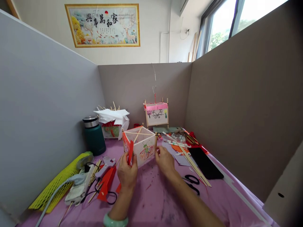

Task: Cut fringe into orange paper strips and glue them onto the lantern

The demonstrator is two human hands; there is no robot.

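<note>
A box-shaped paper lantern (147, 150) is held above or on the middle of the table (151, 205), directly in front of the person; whether its base is touched by the cloth cannot be told. Its top is crossed by thin sticks, and a winged insect in red and green is drawn on the panel that is turned toward the viewer. By the left hand (127, 170), a narrow red strip (130, 153) is gripped upright between thumb and curled fingers, in front of the lantern's left part; whether the lantern is also touched by this hand cannot be made out. By the right hand (165, 160), the lantern's right corner post is pinched low down between thumb and forefinger, the other fingers being folded in.

To the left, a lilac glue gun (106, 165) is seen beside folded red paper (107, 184), and a white power strip (79, 187) is placed next to yellow mesh (55, 183). Behind these, a dark green bottle (95, 138) is stood upright. To the right, black-handled scissors (193, 179) are partly hidden by the right forearm, and long wooden sticks (197, 168) are laid beside a flat black slab (205, 162). At the back, a second lantern (156, 117) with a pink upper band is set near the partition (127, 82).
</note>
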